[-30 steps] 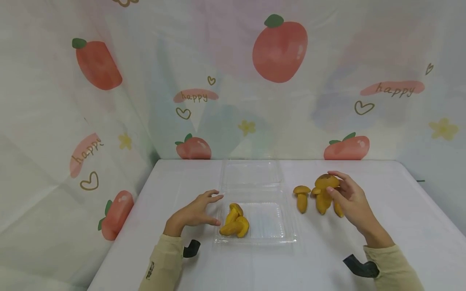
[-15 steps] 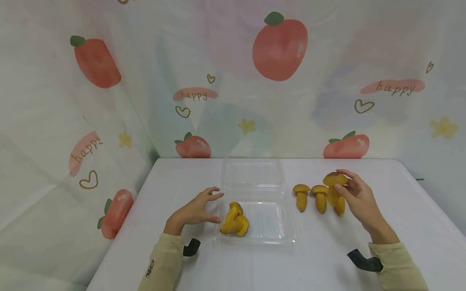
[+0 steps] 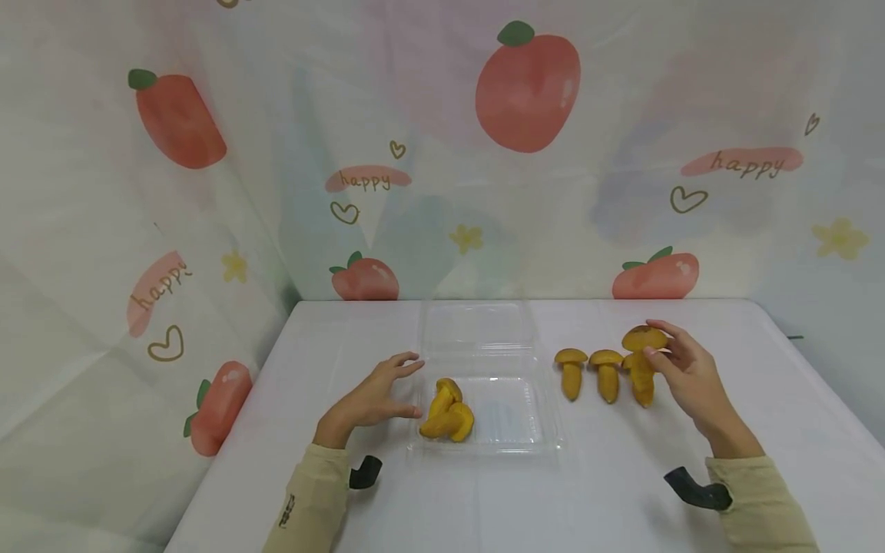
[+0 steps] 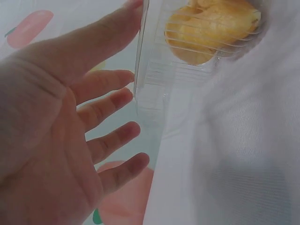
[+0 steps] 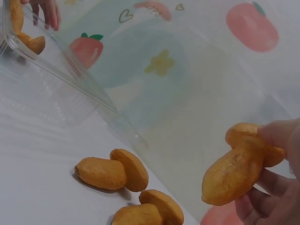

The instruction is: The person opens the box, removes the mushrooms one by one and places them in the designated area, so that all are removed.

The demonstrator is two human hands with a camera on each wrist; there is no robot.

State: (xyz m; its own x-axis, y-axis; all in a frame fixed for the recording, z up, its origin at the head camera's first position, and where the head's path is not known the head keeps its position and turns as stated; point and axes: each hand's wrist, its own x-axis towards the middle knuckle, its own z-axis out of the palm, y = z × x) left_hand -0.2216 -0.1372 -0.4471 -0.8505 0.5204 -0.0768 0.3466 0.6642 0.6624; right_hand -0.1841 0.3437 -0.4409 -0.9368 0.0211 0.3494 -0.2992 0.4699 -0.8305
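Observation:
My right hand (image 3: 691, 380) pinches a yellow-brown mushroom (image 5: 234, 176) by its cap, thumb on the near side. In the head view this mushroom overlaps another one (image 3: 644, 395) standing behind it. Two more mushrooms, one at far left (image 3: 571, 376) and one in the middle (image 3: 608, 380), complete a row on the table. Beside the left wall of a clear plastic clamshell box (image 3: 508, 411), my left hand (image 3: 373, 395) is held with fingers spread and nothing in its grasp; whether it touches the wall is hard to tell. Two mushrooms (image 3: 445, 422) lie together inside the box's left part.
The box's transparent lid (image 3: 478, 326) is laid back toward the rear of the white table (image 3: 346, 330). A fabric backdrop (image 3: 415, 100) with printed fruit rises along the back and left edges.
My right hand has moved right, carrying its mushroom from over the middle of the row to over the rightmost one. The left hand has stayed nearly still.

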